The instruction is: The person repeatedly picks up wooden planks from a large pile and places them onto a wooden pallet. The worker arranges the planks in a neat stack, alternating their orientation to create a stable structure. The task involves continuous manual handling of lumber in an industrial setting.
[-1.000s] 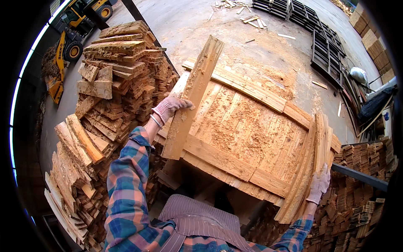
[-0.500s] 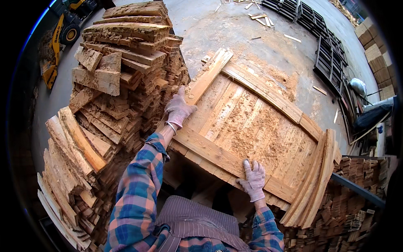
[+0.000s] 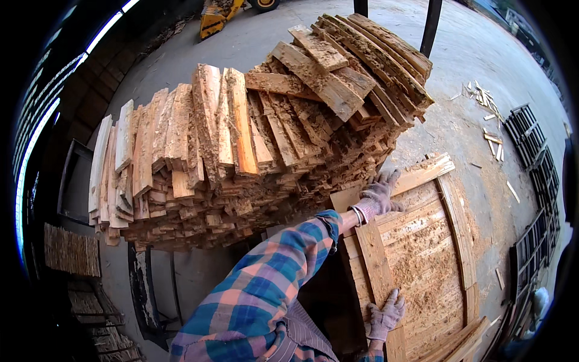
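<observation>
A wooden tabletop made of planks [image 3: 416, 259], strewn with sawdust, lies at the lower right, its edges framed by boards. My left hand [image 3: 377, 196], in a pale glove, rests with fingers spread on the end board [image 3: 422, 175] next to the tall stack. My right hand [image 3: 386, 317], also gloved, lies on the near edge board [image 3: 375, 259], fingers stretched out and apart. Neither hand has lifted anything. Loose curved boards [image 3: 461, 341] lie across the tabletop's right end, partly cut off by the picture's edge.
A large stack of rough boards [image 3: 241, 181] stands to the left, reaching close to my left hand. Dark metal racks [image 3: 537, 157] line the right side. Wood scraps [image 3: 485, 102] litter the concrete floor, and a yellow loader [image 3: 214, 21] stands far back.
The view has swung left, so the stack now fills the middle and the tabletop sits further right. Both hands stay on the boards at about the same spots.
</observation>
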### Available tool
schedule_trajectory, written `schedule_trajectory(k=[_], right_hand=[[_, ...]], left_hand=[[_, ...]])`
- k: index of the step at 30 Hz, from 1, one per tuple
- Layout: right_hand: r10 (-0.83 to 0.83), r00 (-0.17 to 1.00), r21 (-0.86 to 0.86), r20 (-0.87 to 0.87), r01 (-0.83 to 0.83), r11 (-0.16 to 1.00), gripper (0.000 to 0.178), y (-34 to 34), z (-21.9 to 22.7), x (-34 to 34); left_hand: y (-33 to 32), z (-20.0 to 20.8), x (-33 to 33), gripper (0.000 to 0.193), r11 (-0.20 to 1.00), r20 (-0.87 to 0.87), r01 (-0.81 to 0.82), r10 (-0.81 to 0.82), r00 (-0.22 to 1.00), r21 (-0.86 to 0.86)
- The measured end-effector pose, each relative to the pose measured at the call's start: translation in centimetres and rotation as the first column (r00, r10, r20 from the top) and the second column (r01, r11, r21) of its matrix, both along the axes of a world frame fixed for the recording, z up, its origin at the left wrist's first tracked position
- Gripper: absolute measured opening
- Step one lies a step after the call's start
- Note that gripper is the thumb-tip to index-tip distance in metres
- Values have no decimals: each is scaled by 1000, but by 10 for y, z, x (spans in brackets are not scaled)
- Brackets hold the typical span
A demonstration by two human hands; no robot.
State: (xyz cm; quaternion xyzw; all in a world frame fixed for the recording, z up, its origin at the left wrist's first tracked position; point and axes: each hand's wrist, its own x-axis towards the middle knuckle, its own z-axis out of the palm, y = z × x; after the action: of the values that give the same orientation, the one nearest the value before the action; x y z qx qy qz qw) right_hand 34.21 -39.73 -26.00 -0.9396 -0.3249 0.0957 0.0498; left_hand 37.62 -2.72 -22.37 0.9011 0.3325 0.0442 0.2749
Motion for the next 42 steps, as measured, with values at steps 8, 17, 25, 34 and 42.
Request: schedule_trajectory(k=[8, 17, 25, 34, 42], right_hand=[[158, 877, 149, -453, -100, 984, 76, 99, 76, 7], [674, 658, 481, -335, -496, 723, 94, 433, 182, -146], [807, 565, 415, -171, -701, 579, 102, 530, 167, -189], [638, 480, 621, -602, -220, 752, 53, 556, 58, -80], [650, 730, 170, -209, -628, 760, 42, 530, 230, -196]], left_hand=[[-30, 47, -294, 72, 399, 381, -277, 917, 119, -874], [70, 48, -399, 66, 359, 382, -134, 839, -387, -924], [120, 54, -383, 74, -151, -70, -285, 959, -274, -947], [135, 86, -340, 50, 371, 371, -49, 929, 14, -927], [182, 4, -413, 43, 320, 281, 197, 938, -205, -927]])
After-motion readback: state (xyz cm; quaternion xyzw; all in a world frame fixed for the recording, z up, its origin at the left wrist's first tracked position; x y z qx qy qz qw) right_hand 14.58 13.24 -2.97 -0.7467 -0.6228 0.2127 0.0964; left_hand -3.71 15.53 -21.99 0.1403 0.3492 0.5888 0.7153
